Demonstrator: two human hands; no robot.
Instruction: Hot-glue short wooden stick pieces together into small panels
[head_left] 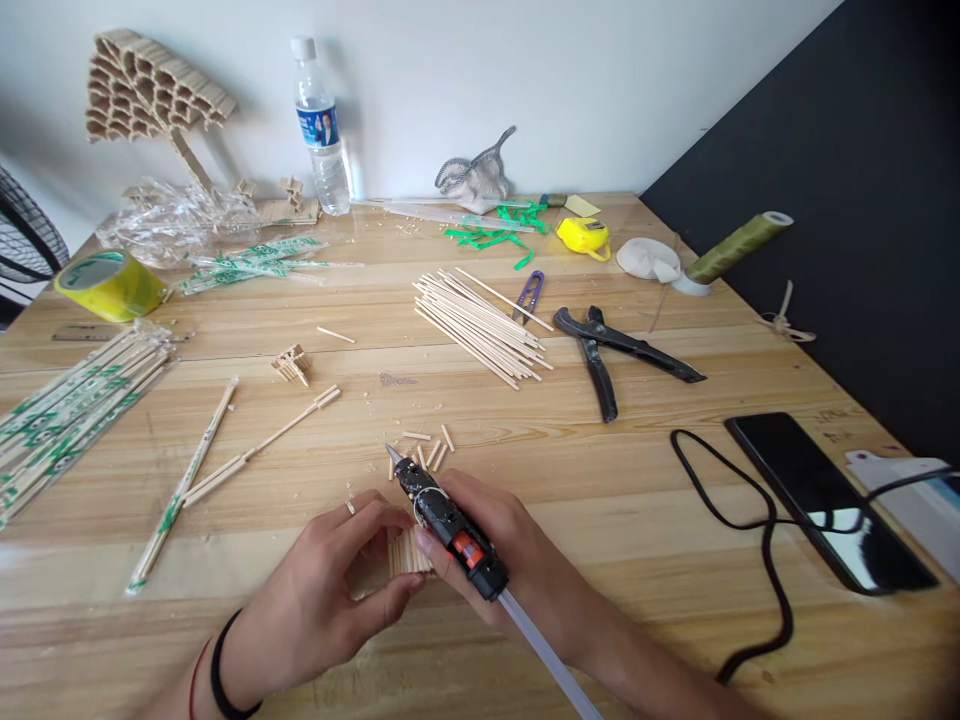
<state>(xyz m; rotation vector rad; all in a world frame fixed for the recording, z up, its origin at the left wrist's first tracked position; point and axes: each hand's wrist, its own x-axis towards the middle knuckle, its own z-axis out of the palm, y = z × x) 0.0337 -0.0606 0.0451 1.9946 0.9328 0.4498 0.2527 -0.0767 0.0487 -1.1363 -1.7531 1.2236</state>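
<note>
My right hand is closed around a black glue gun, its nozzle pointing up and left, a clear glue stick trailing from its rear. Between the thumb and fingers of my left hand is a small panel of short wooden sticks set side by side, partly hidden behind the glue gun and my right thumb. Several short cut stick pieces lie loose just beyond the nozzle. A little assembly of stick pieces stands farther off to the left.
A pile of long sticks lies beyond my hands, near black cutters and purple snips. Wrapped chopsticks and yellow tape are at left. A phone and black cable occupy the right. A bottle stands at the back.
</note>
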